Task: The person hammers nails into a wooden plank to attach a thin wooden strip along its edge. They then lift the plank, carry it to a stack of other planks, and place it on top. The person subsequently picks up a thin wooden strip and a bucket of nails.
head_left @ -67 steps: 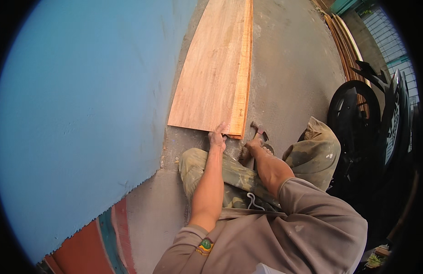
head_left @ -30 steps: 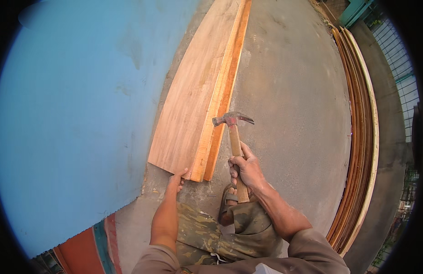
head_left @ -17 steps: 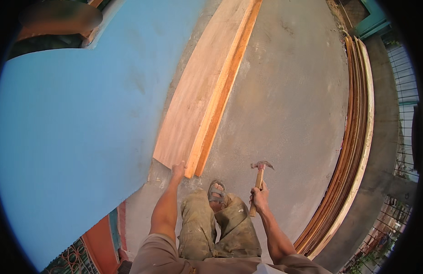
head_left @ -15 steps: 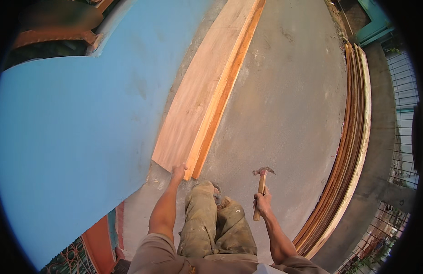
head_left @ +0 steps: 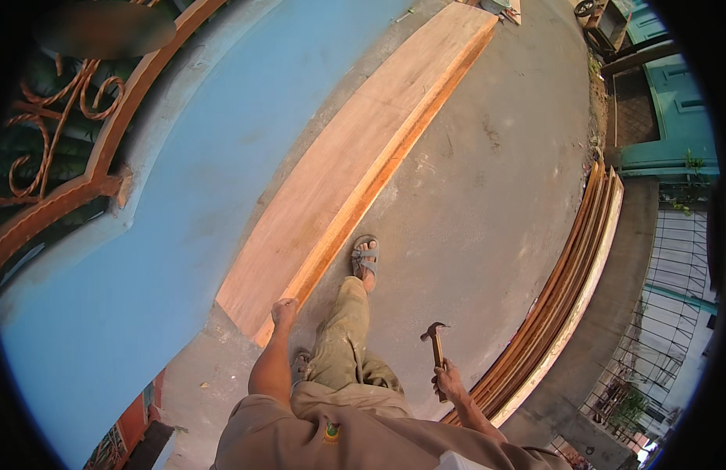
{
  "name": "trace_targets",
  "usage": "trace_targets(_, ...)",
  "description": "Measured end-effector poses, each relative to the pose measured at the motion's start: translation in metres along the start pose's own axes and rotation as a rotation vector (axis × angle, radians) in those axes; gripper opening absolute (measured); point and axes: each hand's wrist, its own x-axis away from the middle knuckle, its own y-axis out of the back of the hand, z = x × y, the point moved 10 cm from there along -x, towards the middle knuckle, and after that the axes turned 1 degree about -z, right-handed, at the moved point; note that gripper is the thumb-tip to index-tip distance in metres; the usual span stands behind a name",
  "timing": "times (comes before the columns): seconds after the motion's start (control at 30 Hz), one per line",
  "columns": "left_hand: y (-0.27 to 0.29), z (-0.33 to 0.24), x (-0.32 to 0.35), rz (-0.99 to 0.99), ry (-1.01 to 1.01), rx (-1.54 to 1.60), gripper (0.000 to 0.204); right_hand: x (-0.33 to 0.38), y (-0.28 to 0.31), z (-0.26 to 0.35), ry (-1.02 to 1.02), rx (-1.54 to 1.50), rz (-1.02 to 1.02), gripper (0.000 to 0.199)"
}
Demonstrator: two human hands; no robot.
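Note:
A long plywood panel (head_left: 324, 168) with a lighter timber strip (head_left: 355, 205) along its right edge lies on the ground, running from near my body to the far end. My left hand (head_left: 285, 312) is closed on that edge close to the panel's near end; its fingertips are hidden. In my right hand (head_left: 451, 381) is a claw hammer (head_left: 437, 345), gripped by its wooden handle with the metal head up. It is held to the right of my legs, apart from the panel. My sandalled foot (head_left: 364, 258) stands beside the timber strip.
A blue wall (head_left: 136, 290) with curled ironwork (head_left: 65, 117) runs along the left. Several long boards (head_left: 551, 305) are stacked on the right beside a low concrete wall (head_left: 606, 313) and wire mesh (head_left: 676, 305). A wheeled cart (head_left: 606, 27) stands far right.
One foot has stepped forward beside the panel. My left hand now grips farther along the panel's edge, away from its near corner. The hammer stays in my right hand, slightly lower in view.

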Motion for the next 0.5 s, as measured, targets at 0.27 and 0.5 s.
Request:
trace_targets(0.27, -0.132, -0.334, -0.067, 0.185, -0.001, 0.271, 0.047, -0.059, 0.171, 0.314, 0.421, 0.169, -0.167, 0.043)
trace_targets(0.5, -0.253, -0.505, -0.082, 0.440, 0.471, 1.021, 0.069, -0.091, 0.269, 0.536, 0.593, 0.326, -0.210, 0.035)
